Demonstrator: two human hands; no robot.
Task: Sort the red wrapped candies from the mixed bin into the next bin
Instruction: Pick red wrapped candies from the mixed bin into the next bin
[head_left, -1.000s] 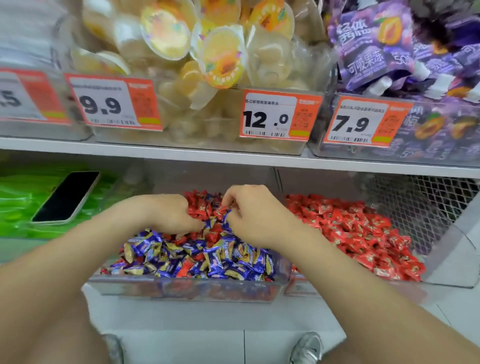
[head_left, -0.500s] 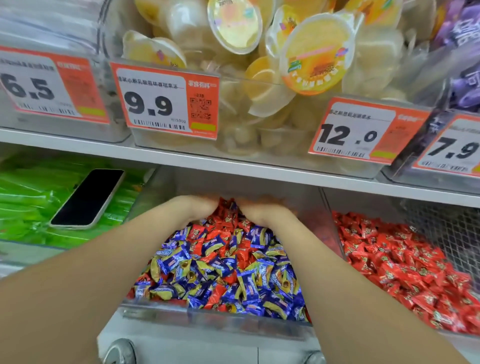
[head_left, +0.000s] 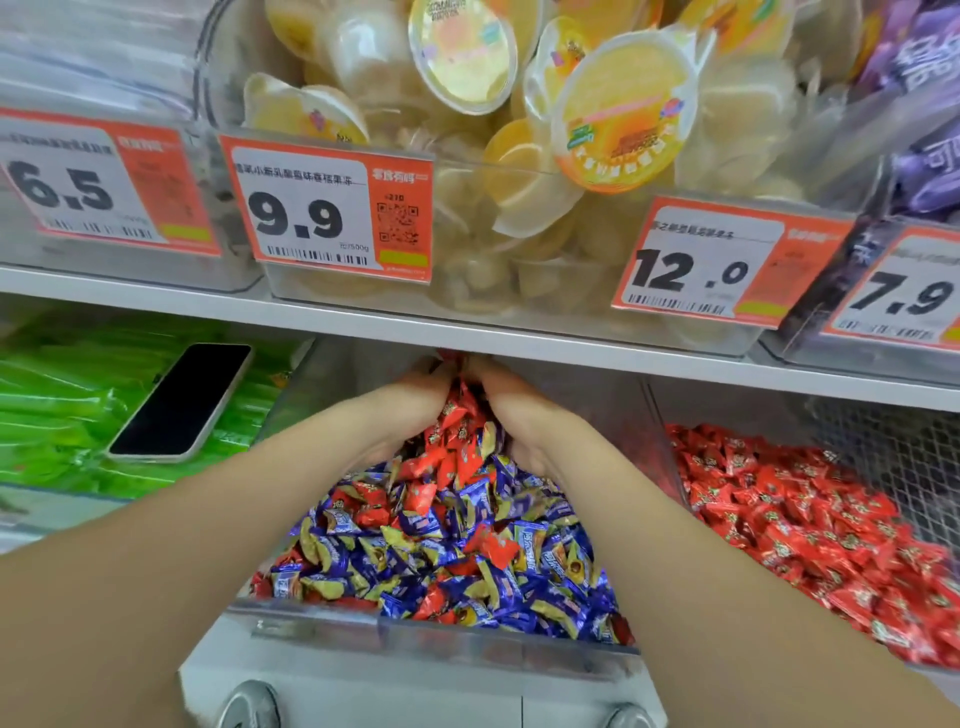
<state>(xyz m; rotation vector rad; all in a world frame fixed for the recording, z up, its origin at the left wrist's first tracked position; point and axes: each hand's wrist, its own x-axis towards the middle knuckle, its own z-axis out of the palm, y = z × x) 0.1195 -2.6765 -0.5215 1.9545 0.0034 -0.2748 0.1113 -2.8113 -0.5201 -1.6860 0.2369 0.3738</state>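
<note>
The clear mixed bin holds blue-and-gold wrapped candies with red wrapped candies scattered among them. Both hands reach to the bin's back, just under the shelf above. My left hand and my right hand face each other, cupped around a heap of red candies, fingers curled in at the top. The shelf edge partly hides the fingertips. The neighbouring bin on the right is filled with red candies only.
A black phone lies on green packets in the left bin. The white shelf edge hangs close over my hands, carrying bins of jelly cups and orange price tags. Wire mesh backs the right bin.
Both hands have pushed from the middle of the mixed bin to its back under the shelf, gathering red candies between them. The view has moved closer and shifted left.
</note>
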